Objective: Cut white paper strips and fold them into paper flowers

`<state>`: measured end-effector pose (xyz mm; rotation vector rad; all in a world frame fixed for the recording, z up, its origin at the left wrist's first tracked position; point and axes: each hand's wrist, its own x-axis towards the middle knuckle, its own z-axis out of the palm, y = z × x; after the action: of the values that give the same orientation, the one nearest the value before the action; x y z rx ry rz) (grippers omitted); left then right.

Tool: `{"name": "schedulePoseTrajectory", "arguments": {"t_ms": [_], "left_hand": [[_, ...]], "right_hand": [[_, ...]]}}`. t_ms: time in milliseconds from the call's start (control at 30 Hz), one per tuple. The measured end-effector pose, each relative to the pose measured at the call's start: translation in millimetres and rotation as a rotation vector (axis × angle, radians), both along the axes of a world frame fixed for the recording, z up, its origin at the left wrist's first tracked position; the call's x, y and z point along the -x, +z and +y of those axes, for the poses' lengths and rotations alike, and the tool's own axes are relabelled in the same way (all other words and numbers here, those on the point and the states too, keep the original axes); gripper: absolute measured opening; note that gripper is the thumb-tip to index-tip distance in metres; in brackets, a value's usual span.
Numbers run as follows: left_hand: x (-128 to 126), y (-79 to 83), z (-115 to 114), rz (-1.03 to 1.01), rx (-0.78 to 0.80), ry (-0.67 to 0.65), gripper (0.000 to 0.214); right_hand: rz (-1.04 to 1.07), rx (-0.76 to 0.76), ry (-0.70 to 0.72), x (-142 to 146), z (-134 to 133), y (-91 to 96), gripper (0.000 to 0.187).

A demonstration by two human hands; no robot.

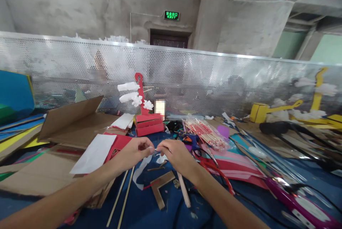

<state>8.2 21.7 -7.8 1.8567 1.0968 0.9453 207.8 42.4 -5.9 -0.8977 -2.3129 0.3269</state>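
Observation:
My left hand (139, 150) and my right hand (175, 154) meet above the middle of the blue tabletop, fingertips pinched close together. Between them shows a small bit of white paper strip (138, 176), whose long end hangs below my left hand and curls onto the table. White scraps (161, 159) lie just under my right fingers. Beneath the hands are an L-shaped cardboard piece (163, 183) and a pale wooden rod (184, 190). Just beyond stands a red cardboard box (150, 125) with a red upright (141, 95) bearing white paper shapes (129, 86).
Cardboard (71, 124) and white paper (94, 153) lie left. Two thin sticks (121, 197) point toward me. Right are a bag of red-and-white sticks (205, 133), red sheets (237, 166), a purple tool (299, 200) with a black cord, and yellow pieces (259, 112). A perforated metal panel (192, 79) stands behind.

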Motion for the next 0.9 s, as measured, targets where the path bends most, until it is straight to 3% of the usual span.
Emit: {"name": "schedulePoseTrajectory", "arguments": {"t_ms": [167, 267, 600, 733, 900], "left_hand": [[1.5, -3.3, 2.4, -0.05, 0.039, 0.0, 0.031], [1.6, -4.3, 3.1, -0.08, 0.049, 0.008, 0.031], [-0.2, -1.6, -0.1, -0.056, 0.046, -0.01, 0.032], [1.3, -2.2, 1.6, -0.069, 0.06, 0.007, 0.03], [2.1, -3.0, 3.3, -0.086, 0.053, 0.015, 0.029]], "right_hand": [[0.147, 0.209, -0.007, -0.7, -0.3, 2.5, 0.012], [0.178, 0.252, -0.038, -1.7, 0.4, 2.9, 0.01], [0.073, 0.148, -0.085, -2.6, -1.1, 3.7, 0.04], [0.1, 0.139, -0.049, -2.2, -3.0, 5.4, 0.022], [0.139, 0.115, -0.058, -1.7, -4.1, 5.8, 0.012]]}}
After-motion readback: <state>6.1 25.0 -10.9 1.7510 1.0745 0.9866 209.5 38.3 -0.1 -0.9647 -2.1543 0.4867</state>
